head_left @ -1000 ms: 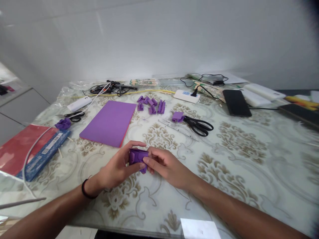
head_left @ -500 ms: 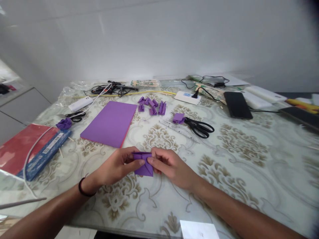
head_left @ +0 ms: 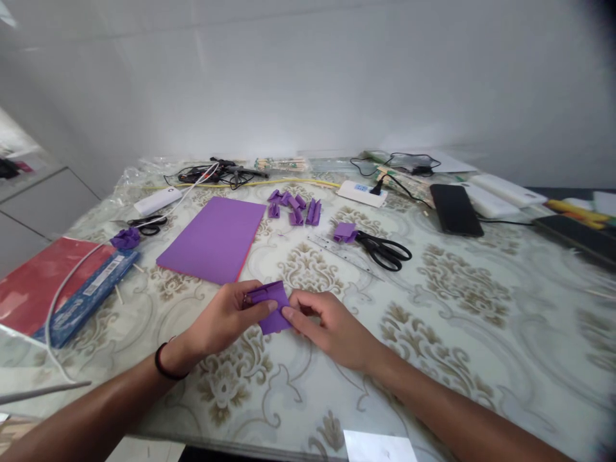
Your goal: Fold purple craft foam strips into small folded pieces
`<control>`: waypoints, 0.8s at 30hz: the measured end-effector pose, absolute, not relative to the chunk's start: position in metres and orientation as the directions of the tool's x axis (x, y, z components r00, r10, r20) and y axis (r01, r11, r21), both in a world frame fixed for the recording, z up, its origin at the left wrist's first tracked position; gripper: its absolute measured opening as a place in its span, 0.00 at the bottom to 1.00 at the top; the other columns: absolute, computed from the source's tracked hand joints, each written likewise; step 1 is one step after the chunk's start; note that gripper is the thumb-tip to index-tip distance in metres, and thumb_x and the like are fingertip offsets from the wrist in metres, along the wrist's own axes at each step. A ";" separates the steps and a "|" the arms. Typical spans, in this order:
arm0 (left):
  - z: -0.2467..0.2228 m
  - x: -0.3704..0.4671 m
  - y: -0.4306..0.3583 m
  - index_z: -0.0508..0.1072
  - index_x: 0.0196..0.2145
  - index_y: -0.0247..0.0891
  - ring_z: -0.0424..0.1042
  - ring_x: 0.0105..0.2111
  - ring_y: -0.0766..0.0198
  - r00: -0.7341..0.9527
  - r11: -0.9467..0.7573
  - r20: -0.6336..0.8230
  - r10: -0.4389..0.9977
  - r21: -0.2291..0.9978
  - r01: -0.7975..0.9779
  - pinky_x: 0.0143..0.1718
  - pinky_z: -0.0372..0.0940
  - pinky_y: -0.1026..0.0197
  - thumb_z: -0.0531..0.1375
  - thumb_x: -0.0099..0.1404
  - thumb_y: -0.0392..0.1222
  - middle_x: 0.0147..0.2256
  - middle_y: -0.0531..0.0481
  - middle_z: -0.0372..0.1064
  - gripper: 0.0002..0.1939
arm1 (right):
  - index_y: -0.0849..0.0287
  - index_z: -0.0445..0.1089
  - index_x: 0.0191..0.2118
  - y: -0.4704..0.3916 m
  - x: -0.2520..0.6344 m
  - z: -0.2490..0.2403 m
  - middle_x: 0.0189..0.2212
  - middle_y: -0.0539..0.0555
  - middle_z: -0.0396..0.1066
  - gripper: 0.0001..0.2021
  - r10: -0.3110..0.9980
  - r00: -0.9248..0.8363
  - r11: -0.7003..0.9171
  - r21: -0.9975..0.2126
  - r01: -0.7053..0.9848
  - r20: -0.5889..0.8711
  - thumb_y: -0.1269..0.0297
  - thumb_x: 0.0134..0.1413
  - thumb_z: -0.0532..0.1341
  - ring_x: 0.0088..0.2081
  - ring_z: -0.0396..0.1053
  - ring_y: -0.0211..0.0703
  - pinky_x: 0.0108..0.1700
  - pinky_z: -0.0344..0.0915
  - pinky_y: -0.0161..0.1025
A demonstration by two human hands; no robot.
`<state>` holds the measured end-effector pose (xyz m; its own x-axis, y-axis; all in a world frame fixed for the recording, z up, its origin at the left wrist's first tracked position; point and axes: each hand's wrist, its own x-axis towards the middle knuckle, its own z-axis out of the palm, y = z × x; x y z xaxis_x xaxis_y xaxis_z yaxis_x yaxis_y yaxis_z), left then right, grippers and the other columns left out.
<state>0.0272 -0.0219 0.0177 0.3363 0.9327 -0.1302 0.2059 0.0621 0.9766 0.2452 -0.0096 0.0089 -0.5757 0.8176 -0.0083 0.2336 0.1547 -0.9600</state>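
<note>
Between my two hands is a small folded piece of purple paper [head_left: 273, 307], tilted above the patterned tablecloth. My left hand [head_left: 231, 317] pinches its left side, thumb on the near face and fingers behind. The thumb of my right hand [head_left: 325, 324] presses on its lower right edge, with the fingers curled and partly hidden. Beyond my left hand lies a stack of purple sheets [head_left: 216, 237] with red showing beneath. Several folded purple paper pieces [head_left: 294, 206] sit behind it to the right. Another folded purple square [head_left: 344, 231] rests by the tips of black-handled scissors [head_left: 382, 249].
A clear ruler [head_left: 344, 255] lies in front of the scissors. A power strip [head_left: 362, 192], a black phone [head_left: 455, 210] and tangled cables [head_left: 219, 173] line the back. At left are a crumpled purple paper [head_left: 125, 238], more scissors [head_left: 151, 224] and a red-and-blue packet [head_left: 89, 292].
The folded purple paper has tilted, its right side rising, and shifted slightly left. My right hand's grip has moved from its upper right to its lower right edge.
</note>
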 end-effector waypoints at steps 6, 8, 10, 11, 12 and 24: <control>0.025 0.028 -0.023 0.78 0.32 0.31 0.77 0.30 0.61 0.462 0.132 -0.242 0.853 0.957 0.257 0.33 0.69 0.63 0.63 0.69 0.46 0.30 0.45 0.80 0.14 | 0.58 0.67 0.30 -0.009 0.246 0.011 0.23 0.47 0.63 0.14 0.827 -0.562 0.196 -0.943 0.268 0.013 0.57 0.67 0.57 0.26 0.59 0.37 0.27 0.54 0.34; 0.026 0.028 -0.024 0.78 0.33 0.30 0.79 0.31 0.59 0.477 0.139 -0.240 0.845 0.961 0.237 0.35 0.71 0.61 0.62 0.70 0.46 0.30 0.42 0.81 0.15 | 0.58 0.67 0.30 -0.008 0.246 0.011 0.23 0.47 0.63 0.14 0.829 -0.558 0.206 -0.940 0.272 0.021 0.57 0.67 0.57 0.26 0.59 0.37 0.26 0.53 0.34; 0.025 0.029 -0.026 0.77 0.33 0.31 0.80 0.31 0.59 0.465 0.116 -0.209 0.860 0.969 0.220 0.35 0.71 0.62 0.62 0.70 0.46 0.30 0.43 0.81 0.14 | 0.58 0.67 0.30 -0.008 0.245 0.011 0.23 0.47 0.64 0.14 0.826 -0.563 0.206 -0.943 0.260 0.026 0.57 0.67 0.57 0.27 0.60 0.37 0.27 0.54 0.34; 0.024 0.029 -0.026 0.76 0.33 0.31 0.80 0.31 0.60 0.461 0.105 -0.195 0.866 0.971 0.215 0.34 0.71 0.63 0.62 0.71 0.46 0.30 0.45 0.80 0.14 | 0.58 0.67 0.30 -0.008 0.245 0.011 0.23 0.47 0.64 0.14 0.823 -0.568 0.205 -0.946 0.250 0.028 0.57 0.67 0.57 0.27 0.60 0.37 0.28 0.54 0.34; 0.022 0.030 -0.027 0.75 0.33 0.32 0.80 0.30 0.60 0.459 0.096 -0.188 0.868 0.972 0.216 0.33 0.70 0.63 0.62 0.71 0.46 0.29 0.46 0.79 0.14 | 0.58 0.67 0.30 -0.008 0.245 0.011 0.23 0.47 0.64 0.14 0.818 -0.574 0.202 -0.950 0.239 0.030 0.57 0.67 0.57 0.27 0.60 0.37 0.28 0.55 0.34; 0.024 0.034 -0.030 0.71 0.30 0.35 0.76 0.24 0.63 0.414 -0.054 -0.081 0.907 0.951 0.304 0.28 0.67 0.64 0.58 0.74 0.49 0.22 0.49 0.76 0.18 | 0.58 0.63 0.26 -0.010 0.247 0.015 0.21 0.46 0.60 0.19 0.822 -0.566 0.243 -0.935 0.258 0.058 0.56 0.68 0.55 0.24 0.58 0.37 0.27 0.53 0.35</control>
<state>0.0337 -0.0302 0.0241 0.4142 0.9066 -0.0812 0.3040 -0.0537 0.9512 0.2465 -0.0100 0.0153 -0.5659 0.8224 0.0583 0.2575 0.2434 -0.9351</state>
